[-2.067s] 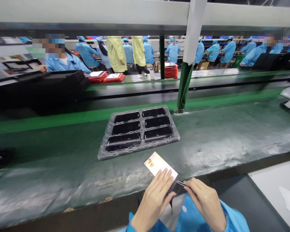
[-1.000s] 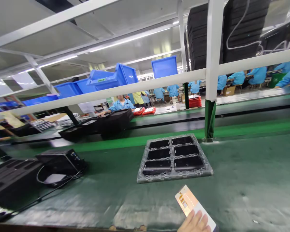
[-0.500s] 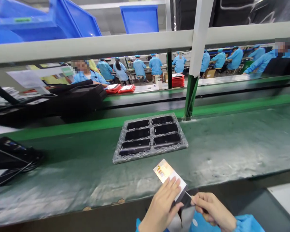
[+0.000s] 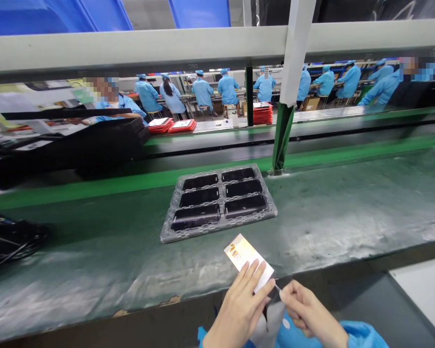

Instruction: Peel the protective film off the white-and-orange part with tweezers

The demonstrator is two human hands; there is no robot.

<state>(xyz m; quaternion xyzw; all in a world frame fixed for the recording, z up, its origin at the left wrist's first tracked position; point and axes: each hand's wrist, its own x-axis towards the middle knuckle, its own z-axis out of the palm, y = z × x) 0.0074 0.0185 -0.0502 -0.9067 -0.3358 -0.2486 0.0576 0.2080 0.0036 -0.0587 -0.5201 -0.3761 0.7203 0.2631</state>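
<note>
A phone [image 4: 244,252] with a bright white and orange face lies slanted at the bench's front edge, its lower end jutting over. My left hand [image 4: 241,302] holds it, fingers laid across the face and thumb by the near side. At that lower end, my right hand [image 4: 302,307] is closed in a pinch on a thin, pin-like metal tool [image 4: 277,288]. The tool's tip meets or nearly meets the phone's end; the exact contact is too small to tell. Beyond my hands, a clear plastic tray [image 4: 221,228] carries several dark phones [image 4: 196,216] in two columns.
A green-covered bench [image 4: 105,261] runs across, worn along its front edge. A post [image 4: 284,130] stands behind the tray, under a beam [image 4: 148,50]. Black equipment with cables [image 4: 12,241] sits at left. Co-workers in blue [image 4: 203,92] sit beyond, near red stacks [image 4: 262,115].
The view has shifted slightly, so the bench and tray appear a little further left and higher. Both hands stay at the phone, with the right hand closer to its lower end.
</note>
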